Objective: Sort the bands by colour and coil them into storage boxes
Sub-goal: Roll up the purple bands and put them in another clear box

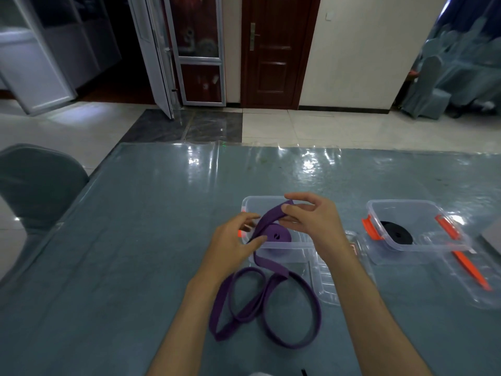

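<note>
- Holding the purple band (271,270) with both hands, the person works above the left box (282,246), a clear plastic tub on the table (135,240).
- The right hand (309,221) pinches the band's upper stretch between thumb and curled fingers, over the far part of that box.
- The left hand (233,240) has its fingers curled about the band at the box's near-left rim; thumb and fingertips touch the strip just beside the coil (276,236).
- The coil, a tight purple roll with a small dark hole at its middle, sits at the box's near rim between the two hands; whether it rests on the box floor or is held up cannot be told.
- From the coil the band runs down over the near wall and lies on the table in loose loops, between the forearms.
- The right box (417,229), also clear with orange clips, stands well apart to the right and holds a coiled black band (397,236).
- A clear lid (471,278) with an orange clip lies just beside and partly under that box, on its near right side.
- Another clear lid (325,278) lies between the boxes, partly hidden by the right forearm.
- A grey chair (38,185) stands at the table's left edge.
</note>
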The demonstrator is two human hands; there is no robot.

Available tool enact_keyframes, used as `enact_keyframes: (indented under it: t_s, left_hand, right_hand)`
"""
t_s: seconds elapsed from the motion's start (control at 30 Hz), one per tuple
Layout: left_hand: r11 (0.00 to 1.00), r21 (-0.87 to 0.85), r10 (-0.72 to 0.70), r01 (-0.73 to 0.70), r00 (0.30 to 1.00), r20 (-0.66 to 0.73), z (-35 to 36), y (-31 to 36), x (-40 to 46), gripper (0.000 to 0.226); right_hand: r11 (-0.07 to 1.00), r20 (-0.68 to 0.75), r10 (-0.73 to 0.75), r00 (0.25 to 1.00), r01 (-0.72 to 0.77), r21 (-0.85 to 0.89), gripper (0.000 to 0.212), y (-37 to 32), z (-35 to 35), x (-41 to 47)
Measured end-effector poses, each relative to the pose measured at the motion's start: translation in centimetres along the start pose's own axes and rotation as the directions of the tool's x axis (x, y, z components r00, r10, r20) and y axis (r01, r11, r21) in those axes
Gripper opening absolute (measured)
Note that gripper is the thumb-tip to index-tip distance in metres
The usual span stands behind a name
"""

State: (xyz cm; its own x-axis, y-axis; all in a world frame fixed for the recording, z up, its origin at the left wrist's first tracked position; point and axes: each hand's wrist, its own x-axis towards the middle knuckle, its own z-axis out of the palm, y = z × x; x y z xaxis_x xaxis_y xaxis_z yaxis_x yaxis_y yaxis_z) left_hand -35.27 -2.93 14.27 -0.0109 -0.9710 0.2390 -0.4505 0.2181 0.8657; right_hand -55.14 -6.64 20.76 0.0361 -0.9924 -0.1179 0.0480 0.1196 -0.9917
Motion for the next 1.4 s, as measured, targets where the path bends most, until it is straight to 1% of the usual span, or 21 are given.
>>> enact_keyframes:
  t_s: [0.07, 0.1, 0.17, 0.23, 0.3, 0.37, 0.43, 0.5, 0.57, 0.63, 0.73, 0.8, 0.9, 0.97, 1.03, 1.1, 1.17, 1.23, 1.27, 1.33, 1.4]
  left_hand:
    - [0.996, -0.088, 0.005, -0.002, 1.000, 0.024, 0.2, 0.8, 0.3, 0.047]
    - [0.992, -0.125, 0.029, -0.028, 1.000, 0.004, 0.4, 1.4, 0.5, 0.042]
    - [0.986, -0.120, 0.112, -0.118, 0.992, -0.058, 0.8, 2.0, 0.9, 0.027]
    - [0.981, -0.076, 0.173, -0.180, 0.981, -0.087, 0.9, 2.3, 1.0, 0.023]
    - [0.973, -0.004, 0.231, -0.232, 0.970, -0.078, 0.7, 2.3, 0.9, 0.026]
    - [0.943, 0.120, 0.319, -0.310, 0.946, -0.062, 0.6, 2.3, 0.8, 0.030]
    - [0.915, 0.193, 0.369, -0.353, 0.928, -0.052, 0.4, 2.3, 0.6, 0.034]
    - [0.921, 0.180, 0.360, -0.346, 0.931, -0.053, 0.1, 2.2, 0.5, 0.036]
    - [0.942, 0.105, 0.327, -0.319, 0.942, -0.071, 0.0, 2.2, 0.4, 0.036]
    - [0.959, 0.031, 0.284, -0.282, 0.953, -0.107, 0.1, 2.3, 0.2, 0.032]
    - [0.968, -0.098, 0.214, -0.232, 0.963, -0.164, 0.0, 2.7, 0.2, 0.021]
    - [0.954, -0.201, 0.183, -0.221, 0.964, -0.194, -0.2, 3.1, 0.6, 0.019]
    - [0.908, -0.346, 0.151, -0.237, 0.954, -0.257, 0.2, 3.9, 1.1, 0.020]
    - [0.869, -0.431, 0.109, -0.244, 0.943, -0.313, 1.1, 4.2, 1.2, 0.019]
    - [0.845, -0.471, 0.073, -0.252, 0.928, -0.366, 2.0, 4.3, 1.3, 0.018]
    - [0.826, -0.494, 0.067, -0.272, 0.917, -0.392, 2.6, 4.4, 1.3, 0.016]
    - [0.833, -0.482, 0.090, -0.272, 0.925, -0.368, 2.8, 4.5, 1.5, 0.020]
    - [0.848, -0.480, 0.076, -0.224, 0.948, -0.308, 2.5, 4.5, 1.7, 0.029]
    - [0.840, -0.509, 0.049, -0.188, 0.960, -0.275, 2.4, 4.4, 1.8, 0.031]
    - [0.823, -0.549, 0.021, -0.143, 0.974, -0.224, 2.0, 4.3, 2.0, 0.032]
    - [0.835, -0.533, 0.015, -0.139, 0.973, -0.231, 1.8, 4.3, 2.2, 0.030]
  right_hand:
    - [0.999, 0.053, -0.020, 0.998, 0.022, -0.043, 0.024, 0.1, 0.5, -0.5]
    - [0.997, 0.076, -0.027, 0.997, 0.032, -0.064, 0.025, 0.2, 0.7, -0.7]
    - [0.994, 0.093, -0.046, 0.995, 0.055, -0.097, 0.026, 0.3, 0.9, -0.9]
    - [0.991, 0.095, -0.054, 0.994, 0.065, -0.114, 0.026, 0.2, 0.9, -1.0]
    - [0.992, 0.088, -0.051, 0.995, 0.061, -0.114, 0.025, 0.1, 0.8, -1.2]
    - [0.998, 0.071, -0.026, 0.997, 0.030, -0.050, 0.021, 0.2, 0.9, -1.4]
    - [0.999, 0.082, 0.018, 0.996, -0.021, 0.028, 0.019, 0.2, 0.9, -1.6]
    - [0.998, 0.104, 0.039, 0.994, -0.045, 0.053, 0.019, 0.1, 0.8, -1.7]
    - [0.995, 0.090, 0.048, 0.995, -0.056, 0.080, 0.019, 0.0, 0.7, -1.8]
    - [0.982, 0.065, 0.070, 0.995, -0.080, 0.171, 0.018, -0.1, 0.6, -2.0]
    - [0.927, 0.088, 0.113, 0.990, -0.137, 0.348, 0.018, -0.1, 0.8, -2.0]
    - [0.896, 0.106, 0.149, 0.983, -0.180, 0.405, 0.015, 0.1, 1.0, -2.0]
    - [0.872, 0.162, 0.192, 0.968, -0.244, 0.424, 0.009, 0.8, 1.5, -2.2]
    - [0.862, 0.203, 0.192, 0.960, -0.264, 0.434, 0.013, 0.9, 1.6, -2.3]
    - [0.855, 0.226, 0.181, 0.957, -0.266, 0.445, 0.019, 0.9, 1.8, -2.3]
    - [0.835, 0.231, 0.174, 0.957, -0.268, 0.481, 0.016, 1.0, 1.9, -2.2]
    - [0.806, 0.208, 0.172, 0.963, -0.259, 0.532, 0.024, 1.0, 1.9, -2.1]
    - [0.801, 0.201, 0.172, 0.964, -0.256, 0.541, 0.020, 0.8, 1.7, -2.0]
    - [0.812, 0.205, 0.169, 0.964, -0.254, 0.526, 0.016, 0.7, 1.7, -2.0]
    - [0.850, 0.206, 0.158, 0.966, -0.239, 0.469, 0.018, 0.8, 1.6, -1.8]
    - [0.913, 0.164, 0.127, 0.978, -0.180, 0.366, 0.023, 1.0, 1.5, -1.6]
